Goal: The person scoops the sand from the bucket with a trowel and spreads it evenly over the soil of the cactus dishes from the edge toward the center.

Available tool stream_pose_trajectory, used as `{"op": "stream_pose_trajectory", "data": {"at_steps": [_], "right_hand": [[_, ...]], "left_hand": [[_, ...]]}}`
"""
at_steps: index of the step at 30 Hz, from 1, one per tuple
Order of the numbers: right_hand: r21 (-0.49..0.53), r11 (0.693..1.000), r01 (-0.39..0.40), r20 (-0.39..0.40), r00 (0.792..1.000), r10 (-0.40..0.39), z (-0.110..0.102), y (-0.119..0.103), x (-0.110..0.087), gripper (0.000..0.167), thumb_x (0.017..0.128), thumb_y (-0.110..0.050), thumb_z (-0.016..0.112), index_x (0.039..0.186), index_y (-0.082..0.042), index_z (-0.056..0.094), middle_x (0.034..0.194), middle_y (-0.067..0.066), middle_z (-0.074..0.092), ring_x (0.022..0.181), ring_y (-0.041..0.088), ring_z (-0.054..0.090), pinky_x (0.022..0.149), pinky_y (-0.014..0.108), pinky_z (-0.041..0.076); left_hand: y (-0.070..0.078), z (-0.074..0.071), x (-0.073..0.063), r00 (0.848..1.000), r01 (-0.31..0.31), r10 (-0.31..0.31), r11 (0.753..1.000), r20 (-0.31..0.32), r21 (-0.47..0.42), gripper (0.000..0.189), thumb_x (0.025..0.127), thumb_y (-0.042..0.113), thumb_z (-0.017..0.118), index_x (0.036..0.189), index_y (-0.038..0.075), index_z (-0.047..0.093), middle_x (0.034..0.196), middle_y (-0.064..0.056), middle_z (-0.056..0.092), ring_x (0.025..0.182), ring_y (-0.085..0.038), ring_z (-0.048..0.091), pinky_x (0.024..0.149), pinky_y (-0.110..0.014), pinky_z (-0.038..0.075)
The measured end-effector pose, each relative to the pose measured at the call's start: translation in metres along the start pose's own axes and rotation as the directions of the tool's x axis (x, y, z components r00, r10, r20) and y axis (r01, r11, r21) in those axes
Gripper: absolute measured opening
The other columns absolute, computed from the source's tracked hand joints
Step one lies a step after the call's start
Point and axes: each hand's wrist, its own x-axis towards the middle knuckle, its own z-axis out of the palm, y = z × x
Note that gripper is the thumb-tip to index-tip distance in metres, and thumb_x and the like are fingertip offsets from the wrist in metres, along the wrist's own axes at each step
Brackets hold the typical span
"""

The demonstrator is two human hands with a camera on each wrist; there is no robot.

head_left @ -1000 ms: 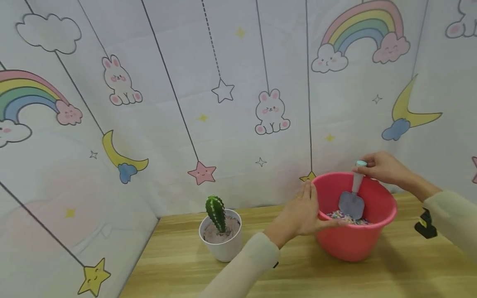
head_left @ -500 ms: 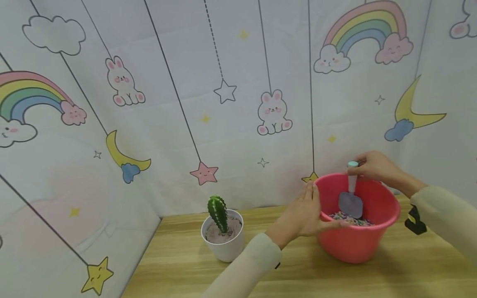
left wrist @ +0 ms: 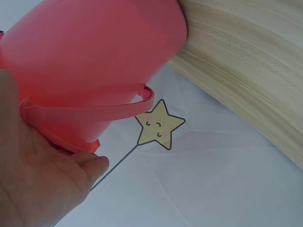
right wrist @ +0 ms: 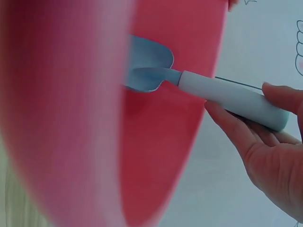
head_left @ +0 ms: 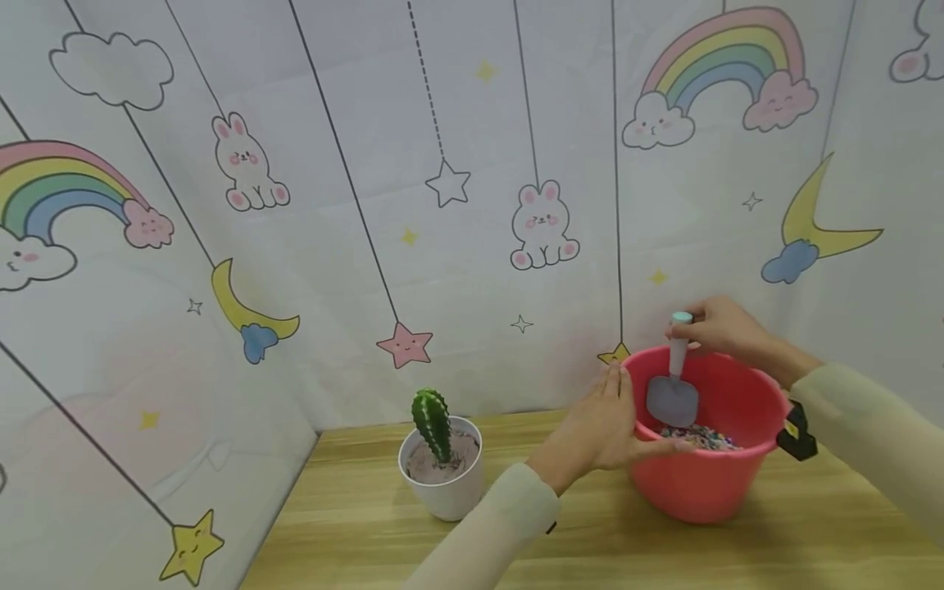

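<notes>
Trowel (head_left: 673,401) leftward, right grip (head_left: 726,329) round handle (head_left: 677,354)

Indoor tabletop corner, nursery-styled — whether within a home or a studio cannot be told. Two sides are enclosed by a pale, creased sheet (head_left: 472,270), printed with rainbows (head_left: 726,41), rabbits (head_left: 544,233), crescent moons (head_left: 804,221) and smiling stars (head_left: 405,345). The tabletop (head_left: 354,508) is finished in yellowish wood grain; one cactus (head_left: 432,426) in a white pot (head_left: 447,497) is displayed upon it.
</notes>
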Motion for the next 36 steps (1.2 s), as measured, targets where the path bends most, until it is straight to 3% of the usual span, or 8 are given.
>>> {"op": "stream_pose_trajectory", "data": {"at_steps": [14,19,25,30,36], "right_hand": [[-0.019,0.999,0.027,0.042,0.999,-0.026,-0.006,-0.001,0.015,0.046,0.102,-0.024,0.069,0.131,0.012,0.065,0.125,0.034,0.068,0.110,0.049,0.072,0.084,0.050,0.067],[-0.026,0.999,0.026,0.055,0.998,-0.024,-0.003,-0.001,0.020,0.047,0.101,-0.024,0.071,0.130,0.012,0.066,0.123,0.032,0.070,0.105,0.043,0.074,0.083,0.048,0.067],[-0.040,0.998,0.040,0.112,0.993,-0.036,0.004,-0.003,0.024,0.042,0.100,-0.021,0.071,0.127,0.011,0.068,0.117,0.026,0.075,0.098,0.026,0.076,0.086,0.047,0.067],[-0.023,0.999,0.048,0.143,0.989,-0.044,0.007,-0.007,0.024,0.038,0.100,-0.020,0.070,0.122,0.011,0.070,0.113,0.022,0.076,0.101,0.026,0.074,0.090,0.049,0.066],[-0.047,0.998,0.046,0.178,0.983,-0.037,0.009,-0.009,0.024,0.034,0.098,-0.023,0.074,0.116,0.005,0.076,0.103,0.011,0.077,0.096,0.023,0.069,0.085,0.042,0.067]], "left_hand": [[-0.003,0.002,0.001,1.000,0.000,0.000,1.000,-0.014,-0.003,0.121,0.086,0.094,0.037,0.170,0.010,0.013,0.178,-0.004,0.018,0.165,-0.022,0.024,0.125,-0.028,0.039],[-0.003,0.001,-0.001,1.000,0.002,-0.002,1.000,-0.009,-0.026,0.120,0.086,0.094,0.038,0.170,0.012,0.013,0.178,-0.002,0.018,0.165,-0.022,0.024,0.123,-0.029,0.043],[0.000,0.001,-0.001,1.000,-0.008,0.008,1.000,-0.001,-0.027,0.120,0.086,0.095,0.036,0.170,0.011,0.014,0.179,-0.004,0.015,0.166,-0.023,0.020,0.126,-0.029,0.039],[0.000,0.002,0.000,1.000,-0.014,0.014,1.000,0.000,-0.026,0.122,0.085,0.095,0.034,0.170,0.010,0.013,0.179,-0.005,0.012,0.167,-0.023,0.014,0.129,-0.029,0.032],[0.000,0.004,0.004,1.000,-0.005,0.005,1.000,-0.001,0.015,0.121,0.086,0.096,0.031,0.169,0.009,0.013,0.179,-0.007,0.012,0.168,-0.024,0.010,0.131,-0.028,0.027]]}}
